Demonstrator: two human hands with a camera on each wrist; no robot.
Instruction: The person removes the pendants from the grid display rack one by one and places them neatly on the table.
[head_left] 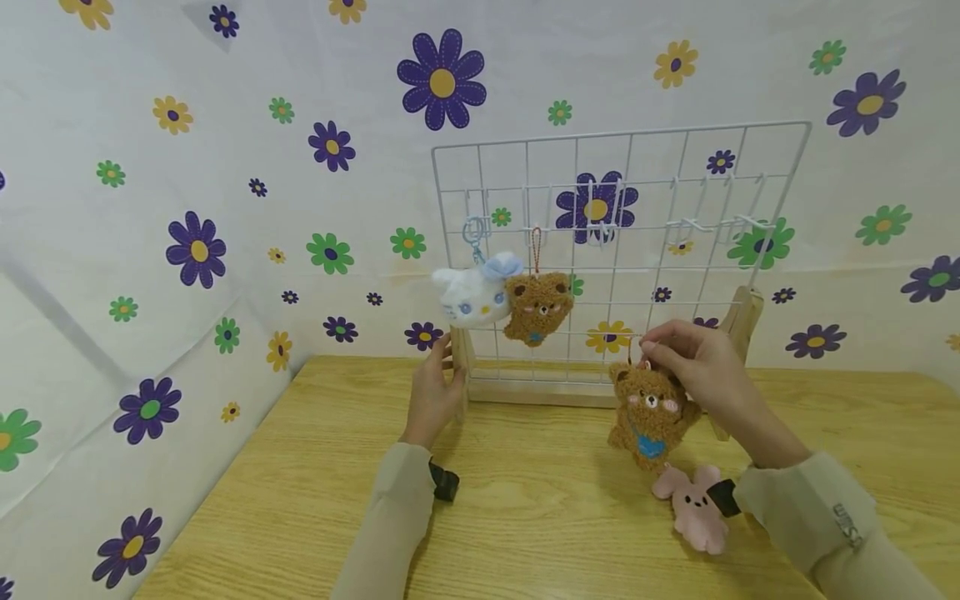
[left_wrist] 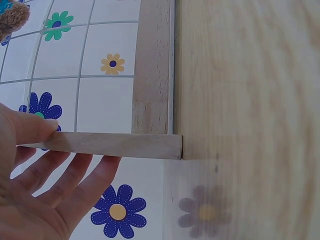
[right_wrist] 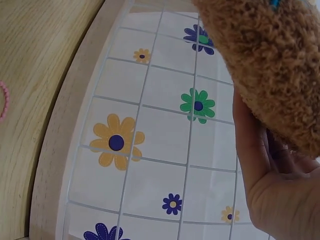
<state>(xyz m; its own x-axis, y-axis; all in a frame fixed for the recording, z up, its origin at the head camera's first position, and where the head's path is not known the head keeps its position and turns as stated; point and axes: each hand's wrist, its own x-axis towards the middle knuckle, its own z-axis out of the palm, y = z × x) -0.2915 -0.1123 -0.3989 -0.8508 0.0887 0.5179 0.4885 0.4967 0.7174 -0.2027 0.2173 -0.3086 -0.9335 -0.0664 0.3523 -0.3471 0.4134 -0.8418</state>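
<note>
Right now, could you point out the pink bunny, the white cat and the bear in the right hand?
Pink bunny (head_left: 700, 523): head view, middle of its body.
White cat (head_left: 470, 300): head view, its face.
Held bear (head_left: 651, 420): head view, its chest, below the muzzle.

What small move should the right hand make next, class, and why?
Probably raise the held bear toward a free hook on the wire rack: the right hand grips it near its top, below the hooks; a white plush cat and another bear already hang there, and the left hand holds the wooden post.
</note>
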